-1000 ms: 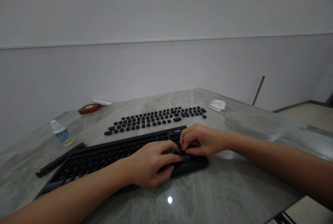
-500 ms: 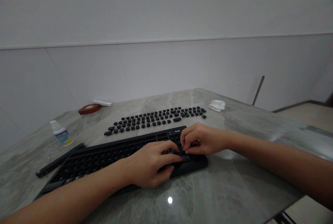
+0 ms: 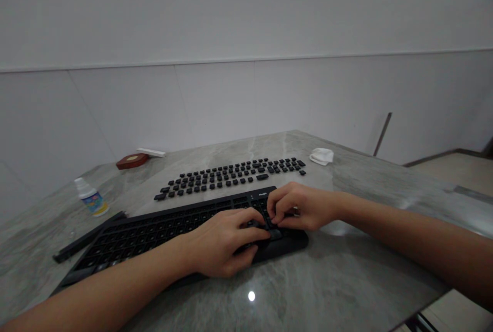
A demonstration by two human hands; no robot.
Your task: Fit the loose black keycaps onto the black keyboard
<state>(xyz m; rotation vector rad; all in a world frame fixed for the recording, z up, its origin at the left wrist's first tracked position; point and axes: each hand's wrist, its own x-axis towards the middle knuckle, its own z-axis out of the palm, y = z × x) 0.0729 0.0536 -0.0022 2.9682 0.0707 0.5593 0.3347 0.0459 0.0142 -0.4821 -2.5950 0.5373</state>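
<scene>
A black keyboard point(image 3: 154, 232) lies at a slant on the table, many of its key positions bare of caps. My left hand point(image 3: 227, 243) rests over its right half, fingers apart, with the fingertips touching keys near the lower right corner. My right hand point(image 3: 296, 206) is at the number pad end, thumb and fingers drawn together in a pinch low against the keys. Whatever is between those fingertips is hidden. Behind the keyboard, loose black keycaps point(image 3: 227, 175) are laid out in rows on the table.
On the left stand a white spray bottle point(image 3: 91, 198) with a coloured label and a long black strip point(image 3: 88, 238). A reddish-brown box point(image 3: 132, 161) and a white flat piece point(image 3: 151, 152) lie at the back. A crumpled white cloth point(image 3: 321, 156) sits right of the keycaps on the grey marbled table point(image 3: 308, 286).
The fingers of my right hand have shifted very slightly at the number pad. My left hand, the keyboard and the keycaps stay where they were.
</scene>
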